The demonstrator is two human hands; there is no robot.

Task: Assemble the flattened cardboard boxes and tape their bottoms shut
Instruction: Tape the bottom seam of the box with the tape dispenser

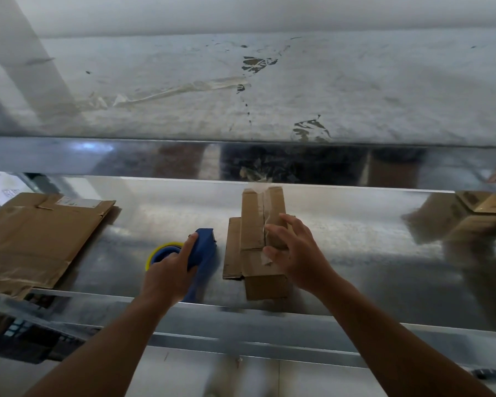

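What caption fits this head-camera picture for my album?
Left hand grips a blue tape dispenser; right hand touches the taped cardboard box.

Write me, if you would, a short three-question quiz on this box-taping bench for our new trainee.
1. True or false: the small box under the right hand has no tape on its seam.
2. Which hand holds the blue tape dispenser? A) the left hand B) the right hand C) neither
3. Fill in: the flattened cardboard lies to the ___ of the dispenser.

Key: 1 false, since clear tape runs along the seam; 2 A; 3 left.
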